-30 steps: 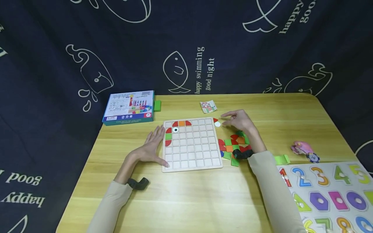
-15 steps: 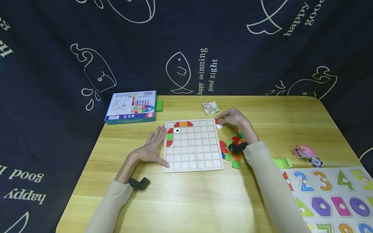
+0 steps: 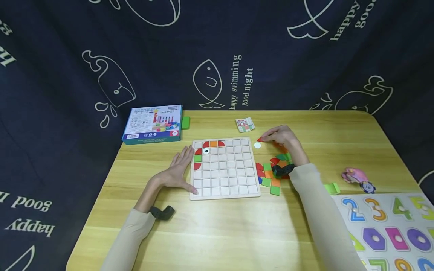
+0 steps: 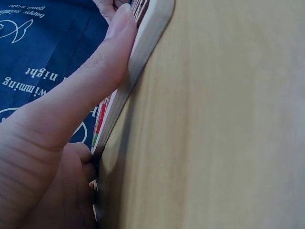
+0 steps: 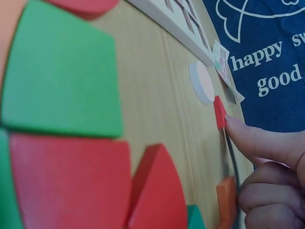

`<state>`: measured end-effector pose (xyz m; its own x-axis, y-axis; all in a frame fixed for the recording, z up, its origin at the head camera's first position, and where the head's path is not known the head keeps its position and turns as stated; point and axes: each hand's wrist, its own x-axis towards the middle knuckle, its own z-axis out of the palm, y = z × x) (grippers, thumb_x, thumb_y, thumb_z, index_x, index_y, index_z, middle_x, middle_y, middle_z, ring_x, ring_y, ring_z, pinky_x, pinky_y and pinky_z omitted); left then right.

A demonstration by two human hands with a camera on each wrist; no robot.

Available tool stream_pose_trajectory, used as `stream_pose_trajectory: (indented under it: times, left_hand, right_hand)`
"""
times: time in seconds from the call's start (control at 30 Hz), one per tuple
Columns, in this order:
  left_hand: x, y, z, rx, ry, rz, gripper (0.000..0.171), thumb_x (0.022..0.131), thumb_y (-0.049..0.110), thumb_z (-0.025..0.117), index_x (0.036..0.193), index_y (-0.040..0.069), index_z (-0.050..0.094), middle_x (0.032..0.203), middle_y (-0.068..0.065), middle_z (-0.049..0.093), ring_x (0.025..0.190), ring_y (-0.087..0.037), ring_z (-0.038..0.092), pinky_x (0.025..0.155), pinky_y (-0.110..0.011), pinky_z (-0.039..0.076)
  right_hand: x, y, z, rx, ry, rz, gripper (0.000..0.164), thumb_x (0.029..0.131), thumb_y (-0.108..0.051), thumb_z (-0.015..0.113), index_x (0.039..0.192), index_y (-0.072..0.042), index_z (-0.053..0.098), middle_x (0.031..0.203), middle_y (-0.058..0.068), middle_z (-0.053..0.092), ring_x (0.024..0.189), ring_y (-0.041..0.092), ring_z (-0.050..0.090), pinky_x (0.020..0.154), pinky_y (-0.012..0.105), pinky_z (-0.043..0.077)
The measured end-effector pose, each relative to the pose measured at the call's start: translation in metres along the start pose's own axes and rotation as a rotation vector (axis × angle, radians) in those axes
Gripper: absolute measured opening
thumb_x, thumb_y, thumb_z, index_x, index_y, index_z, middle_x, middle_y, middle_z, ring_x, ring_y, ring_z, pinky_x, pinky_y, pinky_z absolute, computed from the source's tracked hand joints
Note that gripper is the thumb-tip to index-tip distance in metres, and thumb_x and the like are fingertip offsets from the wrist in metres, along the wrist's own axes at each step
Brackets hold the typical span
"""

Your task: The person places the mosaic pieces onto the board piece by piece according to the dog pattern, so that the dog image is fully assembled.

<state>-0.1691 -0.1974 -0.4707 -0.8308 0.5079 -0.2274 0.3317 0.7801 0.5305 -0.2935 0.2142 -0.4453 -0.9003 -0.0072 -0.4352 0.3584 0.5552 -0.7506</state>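
The red piece (image 3: 260, 139) was just right of the grid board (image 3: 223, 174), by its far corner, pinched by the right hand (image 3: 283, 137), apparently for control. The left hand (image 3: 174, 174), fingers spread, braced the board's left side, probably steadying it.

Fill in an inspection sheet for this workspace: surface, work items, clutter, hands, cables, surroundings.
Surface: wooden tabletop, light glare toward the near side.
Work items: grid board holding seven pieces, one marked like an eye; white disc and loose coloured pieces to its right; picture card beyond it.
Clutter: printed box at far left, green block beside it; pink object and number puzzle at right.
Left hand: thumb at the board's near-left corner, fingers by its left edge.
Right hand: pinches a red piece near the disc; whether lifted, unclear.
Cables: nothing seen.
Surroundings: dark curtain with white drawings and lettering.
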Motion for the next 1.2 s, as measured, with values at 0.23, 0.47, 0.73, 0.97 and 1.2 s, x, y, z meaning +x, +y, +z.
stream_pose_trajectory:
  times: [0.23, 0.47, 0.73, 0.97, 1.2]
  left_hand:
    - [-0.001, 0.0, -0.001, -0.022, -0.001, -0.005, 0.147, 0.055, 0.065, 0.083, 0.155, 0.013, -0.012, 0.162, -0.007, -0.021, 0.15, -0.027, -0.021, 0.123, -0.052, -0.009]
    - [0.001, -0.001, 0.0, -0.021, -0.001, -0.002, 0.148, 0.055, 0.066, 0.083, 0.155, 0.013, -0.012, 0.162, -0.007, -0.021, 0.15, -0.026, -0.021, 0.123, -0.052, -0.009]
    - [0.0, -0.002, 0.0, -0.012, -0.006, -0.007, 0.147, 0.055, 0.067, 0.082, 0.154, 0.013, -0.013, 0.162, -0.006, -0.022, 0.149, -0.025, -0.022, 0.123, -0.051, -0.009]
    - [-0.001, -0.001, 0.0, -0.017, -0.009, -0.007, 0.147, 0.055, 0.067, 0.082, 0.155, 0.013, -0.012, 0.162, -0.006, -0.021, 0.15, -0.025, -0.022, 0.123, -0.051, -0.009]
    - [-0.001, 0.0, -0.001, -0.011, -0.003, 0.001, 0.147, 0.056, 0.066, 0.083, 0.154, 0.012, -0.012, 0.162, -0.007, -0.021, 0.15, -0.026, -0.021, 0.123, -0.051, -0.009]
  right_hand:
    - [-0.002, -0.003, -0.001, -0.056, 0.005, -0.014, 0.039, 0.077, -0.027, 0.082, 0.113, -0.014, 0.073, 0.13, 0.006, 0.058, 0.07, 0.02, 0.041, 0.056, 0.028, 0.03]
    - [-0.007, -0.005, 0.001, -0.111, -0.009, -0.085, 0.035, 0.079, -0.018, 0.08, 0.111, -0.007, 0.072, 0.136, 0.016, 0.055, 0.125, 0.03, 0.044, 0.107, 0.045, 0.039]
    - [-0.009, -0.013, 0.005, -0.325, 0.027, -0.213, 0.025, 0.084, -0.019, 0.075, 0.103, -0.003, 0.073, 0.105, 0.015, 0.065, 0.071, 0.019, 0.044, 0.058, 0.026, 0.035]
    - [-0.014, -0.009, 0.008, -0.269, 0.034, -0.157, 0.033, 0.079, -0.021, 0.08, 0.106, -0.006, 0.072, 0.117, 0.013, 0.061, 0.09, 0.023, 0.045, 0.07, 0.03, 0.039]
    - [-0.012, -0.002, 0.007, -0.256, 0.001, -0.229, 0.028, 0.084, -0.02, 0.075, 0.106, -0.003, 0.07, 0.13, 0.018, 0.059, 0.115, 0.032, 0.049, 0.098, 0.042, 0.045]
